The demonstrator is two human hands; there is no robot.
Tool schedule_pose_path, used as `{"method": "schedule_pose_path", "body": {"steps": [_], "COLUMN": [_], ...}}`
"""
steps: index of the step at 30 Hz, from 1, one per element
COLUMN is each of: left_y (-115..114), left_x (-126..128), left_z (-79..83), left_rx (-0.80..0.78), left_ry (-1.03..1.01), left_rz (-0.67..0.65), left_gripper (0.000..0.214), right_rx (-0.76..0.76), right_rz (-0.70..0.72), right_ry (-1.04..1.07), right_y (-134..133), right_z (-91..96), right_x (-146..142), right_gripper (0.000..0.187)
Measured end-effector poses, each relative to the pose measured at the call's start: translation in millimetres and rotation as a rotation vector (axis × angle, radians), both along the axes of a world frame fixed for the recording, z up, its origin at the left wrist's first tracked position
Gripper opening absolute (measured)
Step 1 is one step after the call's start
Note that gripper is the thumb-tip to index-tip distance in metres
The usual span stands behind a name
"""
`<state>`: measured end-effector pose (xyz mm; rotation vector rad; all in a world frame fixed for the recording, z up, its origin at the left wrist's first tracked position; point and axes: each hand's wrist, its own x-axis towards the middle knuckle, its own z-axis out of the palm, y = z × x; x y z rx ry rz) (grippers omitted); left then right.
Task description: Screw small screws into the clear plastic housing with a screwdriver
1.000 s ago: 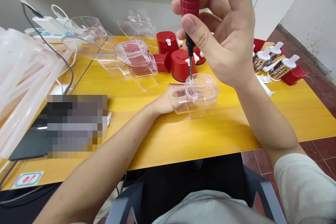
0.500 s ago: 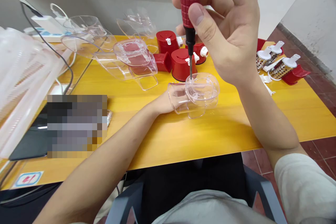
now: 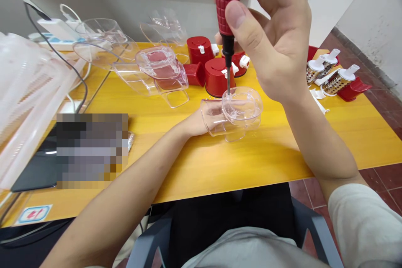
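Observation:
My right hand (image 3: 273, 46) is closed around the red ribbed handle of a screwdriver (image 3: 226, 4), thumb on its near side. The screwdriver stands upright, its thin shaft pointing down. Its tip meets a small post on the rim of a clear plastic housing (image 3: 256, 109). My left hand (image 3: 213, 120) reaches into the housing's open tube from the left and holds it over the yellow table (image 3: 201, 171). Its fingers show only dimly through the plastic. Whether a screw sits under the tip is too small to tell.
Behind the housing stand red cup-shaped parts (image 3: 219, 76) with white knobs. More clear housings (image 3: 157, 63) lie to their left. Perforated metal drums (image 3: 342, 79) sit at the right. Left are plastic wrapping (image 3: 28, 104), cables and a black flat object (image 3: 37, 171).
My right hand's fingers have shifted around the screwdriver handle, and the handle has moved slightly. My left hand and the clear housing stay put.

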<state>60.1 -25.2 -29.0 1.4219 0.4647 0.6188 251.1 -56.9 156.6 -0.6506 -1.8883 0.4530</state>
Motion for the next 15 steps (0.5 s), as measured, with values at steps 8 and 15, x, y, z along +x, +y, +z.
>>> {"method": "schedule_pose_path", "body": {"steps": [8, 15], "left_y": [3, 2], "left_x": [0, 0], "left_z": [-2.6, -3.9], "left_rx": [0.022, 0.006], "left_ry": [-0.008, -0.014], "left_rz": [-0.018, -0.017], "left_gripper": [0.058, 0.059], "right_rx": [0.166, 0.223], "right_rz": [-0.031, 0.112], "right_ry": [0.206, 0.296], "right_y": [12, 6], "right_z": [-23.8, -20.8], "right_x": [1, 4], "right_gripper": [0.068, 0.039]}}
